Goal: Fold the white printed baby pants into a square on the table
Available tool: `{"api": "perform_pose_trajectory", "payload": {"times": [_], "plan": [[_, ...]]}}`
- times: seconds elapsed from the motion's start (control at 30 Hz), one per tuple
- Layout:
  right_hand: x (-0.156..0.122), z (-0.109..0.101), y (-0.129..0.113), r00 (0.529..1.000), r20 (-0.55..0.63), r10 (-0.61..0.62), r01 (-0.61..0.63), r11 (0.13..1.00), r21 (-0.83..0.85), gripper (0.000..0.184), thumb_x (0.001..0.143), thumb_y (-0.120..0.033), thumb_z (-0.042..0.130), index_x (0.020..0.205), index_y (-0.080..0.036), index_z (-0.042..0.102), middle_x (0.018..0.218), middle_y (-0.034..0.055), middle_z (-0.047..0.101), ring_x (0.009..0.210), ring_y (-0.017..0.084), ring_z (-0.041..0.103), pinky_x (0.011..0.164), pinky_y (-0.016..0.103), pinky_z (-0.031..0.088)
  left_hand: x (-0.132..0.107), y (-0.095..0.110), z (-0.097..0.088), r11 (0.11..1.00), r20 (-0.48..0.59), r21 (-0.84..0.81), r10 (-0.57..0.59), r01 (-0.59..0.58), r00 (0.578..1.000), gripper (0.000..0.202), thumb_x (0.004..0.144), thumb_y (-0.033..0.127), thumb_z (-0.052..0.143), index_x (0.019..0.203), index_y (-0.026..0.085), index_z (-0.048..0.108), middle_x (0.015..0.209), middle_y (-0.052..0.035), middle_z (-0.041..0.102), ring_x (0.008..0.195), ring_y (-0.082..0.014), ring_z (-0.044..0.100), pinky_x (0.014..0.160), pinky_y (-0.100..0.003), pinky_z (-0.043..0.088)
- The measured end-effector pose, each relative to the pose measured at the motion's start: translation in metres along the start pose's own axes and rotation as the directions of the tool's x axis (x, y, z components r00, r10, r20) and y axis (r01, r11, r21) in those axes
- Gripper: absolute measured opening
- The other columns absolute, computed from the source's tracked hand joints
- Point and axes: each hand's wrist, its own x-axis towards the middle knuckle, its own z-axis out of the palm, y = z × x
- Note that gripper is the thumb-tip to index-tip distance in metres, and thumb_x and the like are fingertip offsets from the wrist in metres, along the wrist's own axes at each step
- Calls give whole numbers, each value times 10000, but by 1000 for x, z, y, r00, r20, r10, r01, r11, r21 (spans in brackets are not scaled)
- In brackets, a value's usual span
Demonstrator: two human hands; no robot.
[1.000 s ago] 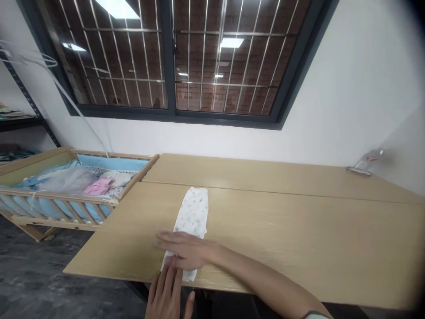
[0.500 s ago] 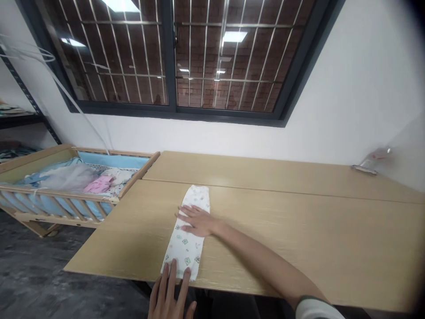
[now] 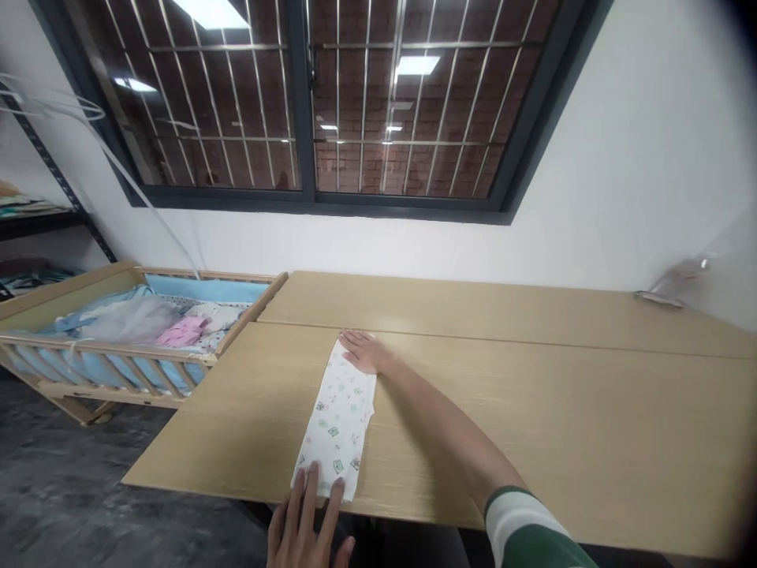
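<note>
A long, narrow folded white cloth with small printed figures (image 3: pixel 338 418) lies lengthwise on the wooden table (image 3: pixel 532 410). My left hand (image 3: pixel 307 525) rests flat on its near end at the table's front edge, fingers stretched out. My right hand (image 3: pixel 363 352) lies flat and open on the cloth's far end, arm reaching across the table.
A wooden baby cot (image 3: pixel 118 331) with blue lining and heaped clothes stands against the table's left side. A barred window (image 3: pixel 319 102) fills the wall behind. A small clear object (image 3: pixel 671 285) sits at the table's far right corner. Dark floor lies lower left.
My right hand has slid along the cloth from its near end to its far end, flattening it. My left hand has stayed on the near end.
</note>
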Motion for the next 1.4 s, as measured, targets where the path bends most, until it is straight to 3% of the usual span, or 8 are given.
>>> {"api": "perform_pose_trajectory", "payload": {"times": [0.13,0.2,0.3,0.43,0.63,0.83,1.13,1.4], "plan": [[-40,-1,-45,974,-223,43,-30,997,65,616,1010,-352,454,1558,-90,354,1652,196,278,1537,294,244,1248,458,213,4,-20,-1,995,-32,-90,-48,45,998,335,918,372,595,1240,335,681,1249,-30,734,1058,-221,686,845,-346,424],[-74,-1,-75,958,-287,-17,51,992,112,504,1012,-352,466,1469,-140,485,1557,184,441,1440,291,408,1184,452,336,10,-35,-5,986,-59,-169,-26,15,998,251,922,306,608,1152,333,705,1175,5,760,997,-177,702,838,-316,422],[-129,-2,-118,953,-273,-133,187,966,181,323,1029,-361,465,1237,-205,656,1186,119,686,1134,244,625,1018,399,481,20,-57,-11,957,-55,-288,19,-34,998,251,940,253,589,1159,315,694,1156,8,762,1000,-155,705,874,-292,438],[-188,4,-157,968,-176,-177,219,941,258,248,1021,-372,507,1071,-252,718,968,62,718,961,211,670,966,354,508,22,-73,-9,923,35,-374,107,-86,994,313,978,282,559,1278,295,644,1221,-24,740,1060,-160,697,926,-278,476],[-231,54,-171,939,-293,-181,235,958,161,403,950,-330,633,1348,-285,592,1298,99,667,1272,279,573,1119,417,450,10,-76,-2,905,68,-399,190,-148,979,366,975,130,514,1277,291,647,1226,-12,739,1067,-154,692,948,-269,484],[-245,84,-171,830,-520,-204,271,961,57,431,927,-84,500,1310,-263,583,1013,111,736,942,272,684,882,435,575,24,-69,-27,831,-28,-456,346,-320,938,438,953,18,412,1222,257,660,1057,-6,772,890,-133,693,871,-250,479],[-259,19,-180,734,-677,56,241,910,337,340,910,-79,606,1213,-234,594,1003,68,714,910,209,682,788,324,582,80,-55,-49,665,-110,-723,154,-185,982,280,989,102,532,1221,235,614,956,-27,737,851,-144,665,851,-274,518],[-189,-45,-118,781,-581,228,78,888,454,210,990,-293,584,1157,-210,679,1057,78,723,981,211,669,903,362,533,191,-75,-4,628,10,-777,-46,37,999,176,996,333,582,1103,231,677,1016,-43,705,971,-177,665,903,-315,529]]}}
